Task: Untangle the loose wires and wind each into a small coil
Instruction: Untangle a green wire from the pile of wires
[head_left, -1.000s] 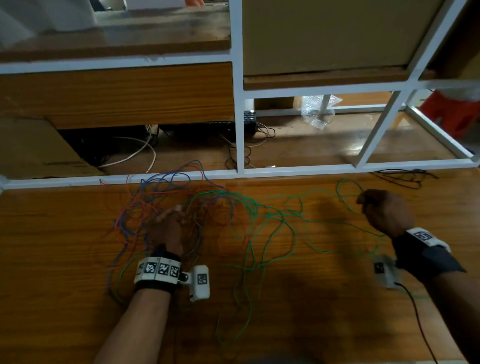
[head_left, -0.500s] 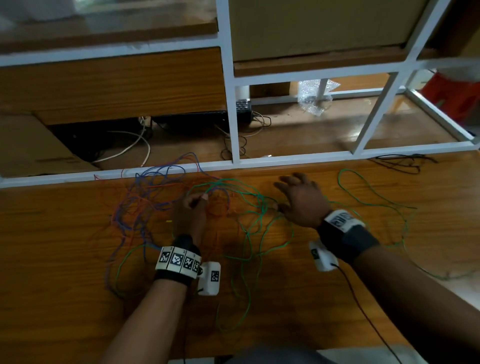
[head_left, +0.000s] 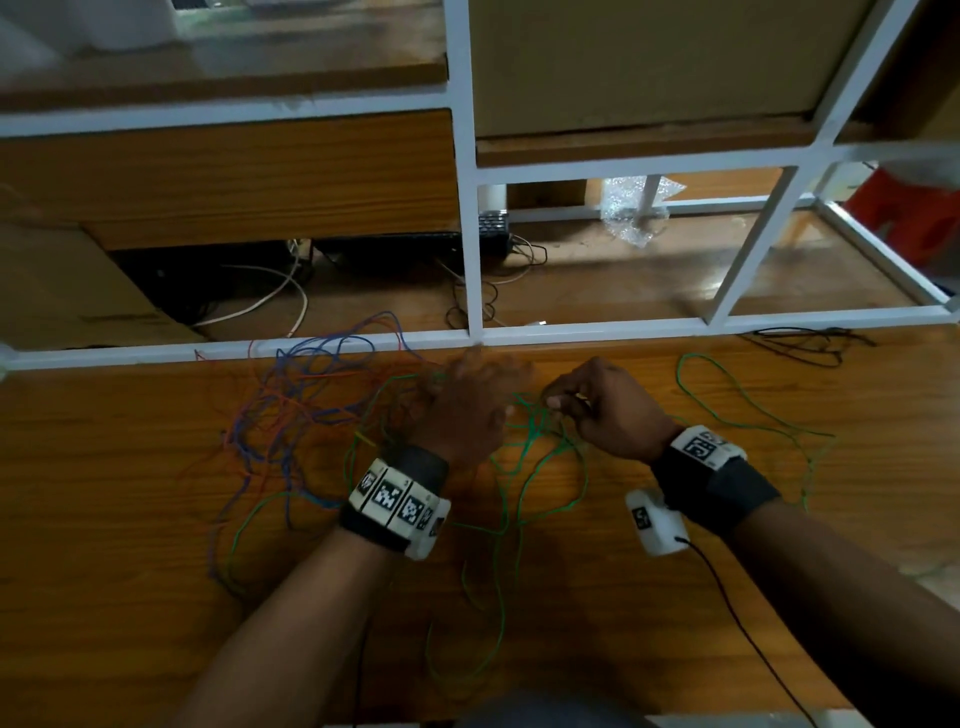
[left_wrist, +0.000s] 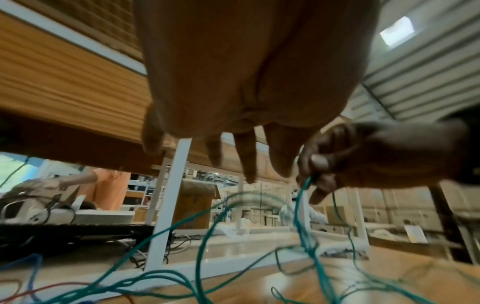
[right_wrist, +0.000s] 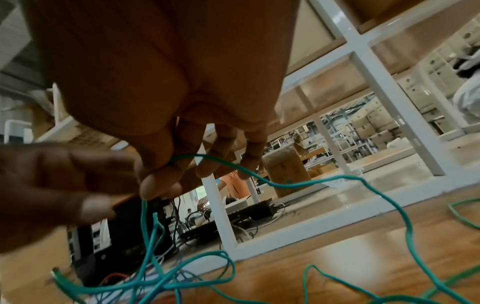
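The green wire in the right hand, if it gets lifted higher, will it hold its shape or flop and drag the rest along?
Probably floppy: the green wire droops in soft curves from the right hand. Likely light, since a fingertip pinch holds it. It may tug neighbouring strands, because its loops cross the blue and red wires.

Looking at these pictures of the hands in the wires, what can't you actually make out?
- Head view: left hand fingertips smeared by motion blur.
- Head view: where blue wires and orange wires cross, too thin and dim.
- Right wrist view: green wire vanishes between right hand fingers.
- Left wrist view: palm hides the wires beneath it.
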